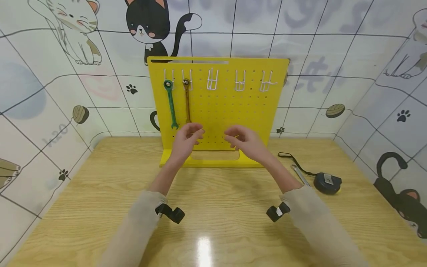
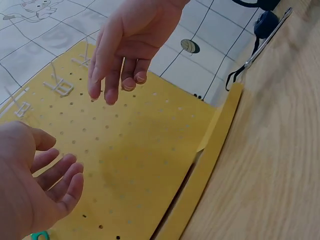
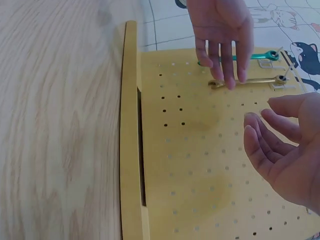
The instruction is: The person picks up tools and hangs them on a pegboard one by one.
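Both hands hover before a yellow pegboard (image 1: 230,111), apart from each other, fingers loosely bent and nothing in them. The left hand (image 1: 187,138) is just below a bronze-coloured wrench (image 1: 187,104), whose lower end it partly meets in the head view. Beside that wrench a green wrench (image 1: 171,105) hangs from its own white hook. In front of the board's lower right part is the right hand (image 1: 245,141). In the right wrist view, the left hand (image 3: 222,30) appears near both wrenches, the right hand (image 3: 287,150) facing it.
Three more white wire hooks, including the middle one (image 1: 212,79), carry nothing. To the right on the wooden table (image 1: 213,200) lie a silver wrench (image 1: 300,175) and a black tape measure (image 1: 327,183) with a strap. A cat-patterned wall (image 1: 213,44) stands behind the board.
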`<action>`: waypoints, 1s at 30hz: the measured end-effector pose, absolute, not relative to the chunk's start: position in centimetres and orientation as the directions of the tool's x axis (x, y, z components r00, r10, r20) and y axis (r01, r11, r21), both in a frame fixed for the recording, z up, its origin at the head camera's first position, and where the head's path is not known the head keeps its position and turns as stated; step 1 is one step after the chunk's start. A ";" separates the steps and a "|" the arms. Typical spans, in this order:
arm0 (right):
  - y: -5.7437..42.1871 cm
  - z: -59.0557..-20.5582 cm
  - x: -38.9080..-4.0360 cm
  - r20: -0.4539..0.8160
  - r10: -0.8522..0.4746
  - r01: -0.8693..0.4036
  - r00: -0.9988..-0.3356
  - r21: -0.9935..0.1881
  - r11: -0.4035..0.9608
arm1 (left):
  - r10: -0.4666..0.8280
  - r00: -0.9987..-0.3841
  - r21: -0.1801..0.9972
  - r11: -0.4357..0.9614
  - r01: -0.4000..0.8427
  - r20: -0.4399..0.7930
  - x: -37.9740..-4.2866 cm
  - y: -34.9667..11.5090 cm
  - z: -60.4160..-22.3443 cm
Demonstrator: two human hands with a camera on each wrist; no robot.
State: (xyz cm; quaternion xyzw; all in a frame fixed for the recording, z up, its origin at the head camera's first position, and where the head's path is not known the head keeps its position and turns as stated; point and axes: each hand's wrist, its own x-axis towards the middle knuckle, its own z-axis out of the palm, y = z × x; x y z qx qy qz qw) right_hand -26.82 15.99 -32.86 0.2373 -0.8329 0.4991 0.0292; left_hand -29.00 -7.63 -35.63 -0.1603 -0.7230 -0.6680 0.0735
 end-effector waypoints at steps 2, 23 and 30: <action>17.0 -33.1 -26.5 0.283 -0.376 -0.433 -0.882 -0.803 0.410 | 0.155 -0.939 0.946 0.058 0.319 0.307 -28.9 -7.2 -36.1; 27.4 -34.7 -22.6 0.200 -0.314 -0.353 -0.928 -0.739 0.574 | 0.352 -0.926 0.980 0.091 0.175 0.133 -27.4 -1.4 -39.1; 30.8 -35.4 -20.8 0.166 -0.283 -0.321 -0.945 -0.647 0.691 | 0.385 -0.918 0.989 0.069 0.133 0.097 -26.7 0.7 -39.6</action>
